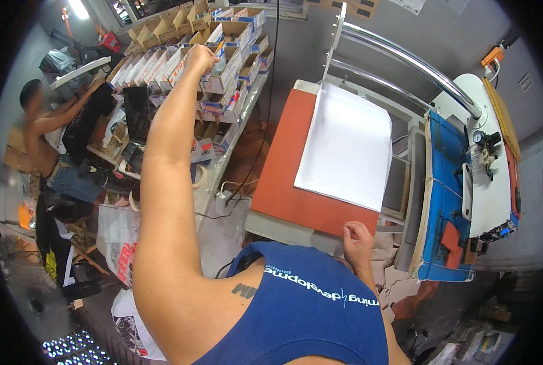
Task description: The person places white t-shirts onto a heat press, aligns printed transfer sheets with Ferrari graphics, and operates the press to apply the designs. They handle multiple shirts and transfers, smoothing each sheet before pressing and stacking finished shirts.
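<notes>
Blue sleeveless top (320, 316) lay nearest as I saw the left hand (201, 59) curled at cardboard boxes (226, 82), any pinch impossible to tell, and the right hand (358, 240), fingers folded, near the red board (277, 164) bearing a white sheet (347, 146), probably best left undisturbed while reaching.
</notes>
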Available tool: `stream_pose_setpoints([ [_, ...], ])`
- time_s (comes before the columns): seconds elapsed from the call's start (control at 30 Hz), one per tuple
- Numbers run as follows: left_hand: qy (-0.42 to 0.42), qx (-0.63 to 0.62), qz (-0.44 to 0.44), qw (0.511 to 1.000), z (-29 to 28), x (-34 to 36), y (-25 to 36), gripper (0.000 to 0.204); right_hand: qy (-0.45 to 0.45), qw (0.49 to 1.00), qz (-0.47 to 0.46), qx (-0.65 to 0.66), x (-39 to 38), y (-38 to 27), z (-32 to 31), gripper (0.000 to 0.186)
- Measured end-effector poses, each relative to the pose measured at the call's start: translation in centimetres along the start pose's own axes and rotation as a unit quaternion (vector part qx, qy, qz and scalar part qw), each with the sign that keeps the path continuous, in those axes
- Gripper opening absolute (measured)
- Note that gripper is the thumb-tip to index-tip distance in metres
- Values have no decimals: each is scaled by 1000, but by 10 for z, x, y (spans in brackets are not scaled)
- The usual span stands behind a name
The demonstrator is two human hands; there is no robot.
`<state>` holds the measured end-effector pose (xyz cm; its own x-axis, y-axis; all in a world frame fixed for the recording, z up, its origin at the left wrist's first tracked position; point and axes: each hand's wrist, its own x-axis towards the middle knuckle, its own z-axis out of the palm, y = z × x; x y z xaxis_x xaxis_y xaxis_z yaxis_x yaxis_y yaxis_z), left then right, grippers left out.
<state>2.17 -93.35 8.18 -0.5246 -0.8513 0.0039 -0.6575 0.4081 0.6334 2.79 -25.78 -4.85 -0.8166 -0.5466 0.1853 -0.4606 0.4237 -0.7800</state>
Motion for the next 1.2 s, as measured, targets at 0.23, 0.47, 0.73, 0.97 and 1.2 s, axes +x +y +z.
stream_pose_setpoints([
  [0.23, -84, 96, 55, 990, 7, 8, -9, 19, -12, 999, -9, 30, -6, -3, 7, 11],
  [0.47, -140, 168, 13, 976, 3, -18, 25, 37, -3, 999, -31, 11, -1, -3, 2, 11],
  [0.73, -81, 240, 138, 958, -14, -34, 24, 33, -14, 999, -7, 41, -6, -11, 4, 10],
  [0.97, 49, 220, 181, 957, -11, -16, 3, 34, -16, 999, -11, 35, -6, -17, 6, 10],
  [1.2, 26, 192, 118, 974, -11, -24, 1, 30, -9, 999, -17, 45, -8, -12, 8, 9],
])
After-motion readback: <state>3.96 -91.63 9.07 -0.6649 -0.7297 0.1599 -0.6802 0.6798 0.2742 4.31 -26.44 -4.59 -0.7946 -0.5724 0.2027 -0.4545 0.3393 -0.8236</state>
